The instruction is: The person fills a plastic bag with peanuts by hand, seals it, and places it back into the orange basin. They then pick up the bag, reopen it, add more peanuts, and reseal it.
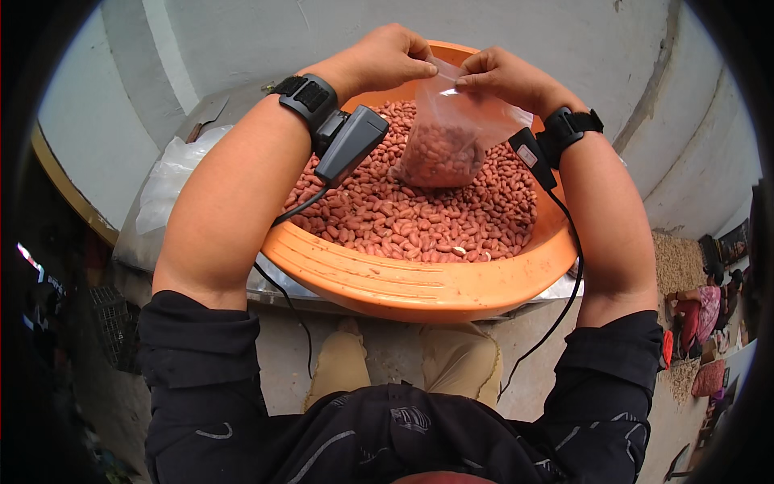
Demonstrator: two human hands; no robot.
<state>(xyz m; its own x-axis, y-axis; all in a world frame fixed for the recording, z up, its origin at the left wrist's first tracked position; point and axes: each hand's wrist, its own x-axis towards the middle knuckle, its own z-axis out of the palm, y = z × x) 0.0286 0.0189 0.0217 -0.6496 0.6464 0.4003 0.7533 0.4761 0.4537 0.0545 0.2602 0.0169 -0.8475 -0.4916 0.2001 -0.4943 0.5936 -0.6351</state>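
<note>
A clear plastic zip bag (pixel 447 136), partly filled with red-skinned peanuts, hangs between my two hands. My left hand (pixel 396 57) pinches the upper left corner of its mouth between thumb and fingertips. On the other side, my right hand (pixel 502 75) grips the top edge with thumb and bent fingers. The bag's bottom is at the surface of the loose peanuts (pixel 399 224); whether it rests on them I cannot tell. Those peanuts fill much of a large orange plastic basin (pixel 411 284) in front of me. Both wrists carry strapped black devices with cables.
Clear plastic bags (pixel 172 172) lie left of the basin, near a flat-bladed tool (pixel 211 115). A pale wall (pixel 514 24) stands close behind. Far right, a person (pixel 701 314) is beside spread peanuts (pixel 677 263). A black plastic crate (pixel 112 320) sits low at left.
</note>
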